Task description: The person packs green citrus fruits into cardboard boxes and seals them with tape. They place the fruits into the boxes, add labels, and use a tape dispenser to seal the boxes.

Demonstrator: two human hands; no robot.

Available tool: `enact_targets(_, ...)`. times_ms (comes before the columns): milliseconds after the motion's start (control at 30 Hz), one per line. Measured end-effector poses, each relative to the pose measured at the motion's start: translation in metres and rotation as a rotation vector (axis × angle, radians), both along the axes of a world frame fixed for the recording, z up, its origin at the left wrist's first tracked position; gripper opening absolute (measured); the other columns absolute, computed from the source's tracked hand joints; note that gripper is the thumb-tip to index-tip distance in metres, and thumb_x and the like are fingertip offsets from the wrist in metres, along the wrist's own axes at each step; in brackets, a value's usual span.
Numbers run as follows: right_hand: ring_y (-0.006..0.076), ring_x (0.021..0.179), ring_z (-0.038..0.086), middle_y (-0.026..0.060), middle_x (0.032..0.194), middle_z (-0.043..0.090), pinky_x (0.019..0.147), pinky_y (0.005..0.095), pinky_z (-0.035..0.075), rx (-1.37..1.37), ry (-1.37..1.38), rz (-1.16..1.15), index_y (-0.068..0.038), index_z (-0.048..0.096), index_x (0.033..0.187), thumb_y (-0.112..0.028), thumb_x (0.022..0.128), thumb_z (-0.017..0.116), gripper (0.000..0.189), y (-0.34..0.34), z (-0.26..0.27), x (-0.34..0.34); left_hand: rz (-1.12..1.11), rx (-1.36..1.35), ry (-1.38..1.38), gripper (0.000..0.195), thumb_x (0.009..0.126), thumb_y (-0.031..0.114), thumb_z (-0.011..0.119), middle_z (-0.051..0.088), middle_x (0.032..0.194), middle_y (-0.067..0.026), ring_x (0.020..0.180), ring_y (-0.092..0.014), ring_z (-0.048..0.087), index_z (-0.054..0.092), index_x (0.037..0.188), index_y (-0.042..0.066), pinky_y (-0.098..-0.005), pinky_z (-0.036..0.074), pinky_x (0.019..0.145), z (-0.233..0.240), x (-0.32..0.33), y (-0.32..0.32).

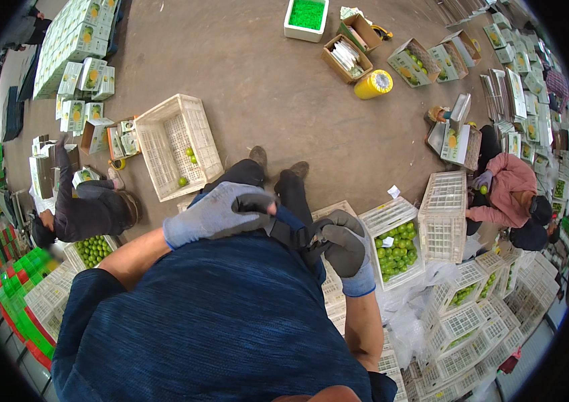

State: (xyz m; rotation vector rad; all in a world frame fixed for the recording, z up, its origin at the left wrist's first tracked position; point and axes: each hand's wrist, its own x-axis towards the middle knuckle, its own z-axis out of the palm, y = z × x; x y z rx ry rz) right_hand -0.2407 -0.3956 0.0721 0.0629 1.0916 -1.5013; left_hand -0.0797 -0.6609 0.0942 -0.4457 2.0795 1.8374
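Both hands wear grey-blue work gloves with dark palms and are at the waist, in front of a dark blue shirt. My left hand [216, 213] has its fingers bent beside a dark strap [287, 228]; whether it grips the strap is hidden. My right hand [347, 246] is curled around a dark piece of the strap near a small buckle-like part. Left of my legs, a white plastic crate [179, 145] lies with a few green citrus fruits in it. To the right, another crate [396, 246] is filled with green citrus fruits [397, 251].
A seated person [88, 216] is at left, and another person in pink [510, 186] holds a green fruit at right. Stacked crates [475, 326] stand at lower right. Ahead are a yellow tape roll [374, 84], open cartons [347, 58] and a foam box [306, 32] of green filler.
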Motion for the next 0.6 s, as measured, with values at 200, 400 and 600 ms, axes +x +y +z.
enact_targets(200,0.0195,0.088,0.071,0.0112,0.092,0.072,0.080,0.0315,0.057,-0.027,-0.125,-0.011,0.004,0.073,0.095,-0.009,0.088,0.063,0.017,-0.002,-0.001,-0.003,-0.226,-0.365,0.053,0.066,0.081,0.037,0.088,0.069,0.124,-0.0151,0.109,-0.033,0.069,0.068,0.139,0.011,-0.0416,0.054,0.097,0.017,-0.002,0.006)
enact_targets(400,0.0198,0.082,0.071,0.0113,0.093,0.073,0.079,0.0324,0.057,-0.037,-0.036,0.126,0.004,0.073,0.095,-0.011,0.088,0.065,0.019,-0.005,0.002,0.002,-0.252,-0.240,0.063,0.082,0.080,0.041,0.088,0.068,0.135,-0.0182,0.118,-0.036,0.069,0.060,0.150,0.009,-0.0419,0.053,0.103,0.022,-0.005,0.024)
enact_targets(600,0.0212,0.085,0.071,0.0139,0.095,0.073,0.080,0.0337,0.057,-0.141,-0.016,0.069,0.005,0.074,0.098,-0.012,0.087,0.065,0.022,-0.002,0.007,0.000,-0.444,-0.256,0.070,0.066,0.092,0.039,0.075,0.069,0.136,-0.0180,0.124,-0.036,0.066,0.061,0.149,0.008,-0.0434,0.048,0.112,0.015,-0.017,0.032)
